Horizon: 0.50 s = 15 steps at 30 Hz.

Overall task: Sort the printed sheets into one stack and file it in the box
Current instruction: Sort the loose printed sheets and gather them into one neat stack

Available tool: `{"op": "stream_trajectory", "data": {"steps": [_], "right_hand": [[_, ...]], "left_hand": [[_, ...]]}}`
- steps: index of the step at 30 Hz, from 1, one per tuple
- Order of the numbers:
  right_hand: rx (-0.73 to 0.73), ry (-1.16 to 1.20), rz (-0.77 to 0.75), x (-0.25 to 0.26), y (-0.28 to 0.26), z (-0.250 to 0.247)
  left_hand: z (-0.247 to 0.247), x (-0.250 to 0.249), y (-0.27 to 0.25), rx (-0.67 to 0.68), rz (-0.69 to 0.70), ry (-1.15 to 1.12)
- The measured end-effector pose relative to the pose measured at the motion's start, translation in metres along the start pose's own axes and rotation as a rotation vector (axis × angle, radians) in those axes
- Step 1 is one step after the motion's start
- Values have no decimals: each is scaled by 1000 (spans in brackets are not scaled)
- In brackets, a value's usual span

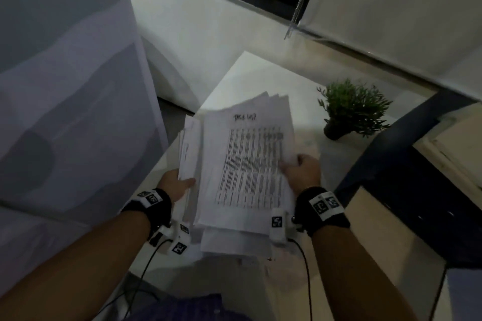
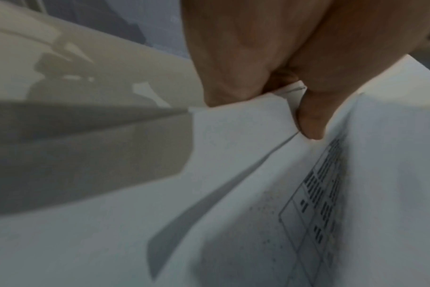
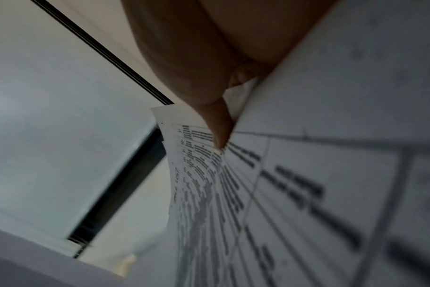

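Note:
A loose, uneven stack of printed sheets [image 1: 245, 164] is held up in front of me over a white table [image 1: 305, 138]. The top sheet carries a heading and a dense printed table. My left hand [image 1: 177, 185] grips the stack's left edge, thumb [image 2: 309, 124] on the paper [image 2: 233, 194]. On the other side, my right hand [image 1: 302, 171] pinches the right edge, thumb [image 3: 218, 126] pressed on the printed page [image 3: 295, 194]. Several sheets stick out at the top and bottom. No box is identifiable in any view.
A small potted green plant [image 1: 352, 109] stands on the table to the right of the sheets. A dark blue frame or chair part [image 1: 399, 164] lies at the right. A large pale panel [image 1: 73, 112] rises at the left. Cables hang from both wristbands.

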State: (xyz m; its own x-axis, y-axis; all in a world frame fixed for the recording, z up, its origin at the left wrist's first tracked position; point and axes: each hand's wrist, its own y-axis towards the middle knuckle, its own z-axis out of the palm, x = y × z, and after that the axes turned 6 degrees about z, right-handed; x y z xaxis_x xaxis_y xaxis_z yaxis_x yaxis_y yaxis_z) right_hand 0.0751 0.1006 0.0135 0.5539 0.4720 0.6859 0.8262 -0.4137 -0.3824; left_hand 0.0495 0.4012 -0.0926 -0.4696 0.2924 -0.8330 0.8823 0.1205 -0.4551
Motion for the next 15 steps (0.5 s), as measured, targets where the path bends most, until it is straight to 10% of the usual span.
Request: {"op": "stream_trajectory", "data": {"steps": [5,11,15], "right_hand": [[58,-133,212,-51,18,51],[191,-288,117,-63,14,103],[-9,-385,192,-64,13,84]], "left_hand": [[1,-1,5,-28,-18,-19],[13,-2,2,-32,58,101],[-4,-11,0,-55,113,85]]}}
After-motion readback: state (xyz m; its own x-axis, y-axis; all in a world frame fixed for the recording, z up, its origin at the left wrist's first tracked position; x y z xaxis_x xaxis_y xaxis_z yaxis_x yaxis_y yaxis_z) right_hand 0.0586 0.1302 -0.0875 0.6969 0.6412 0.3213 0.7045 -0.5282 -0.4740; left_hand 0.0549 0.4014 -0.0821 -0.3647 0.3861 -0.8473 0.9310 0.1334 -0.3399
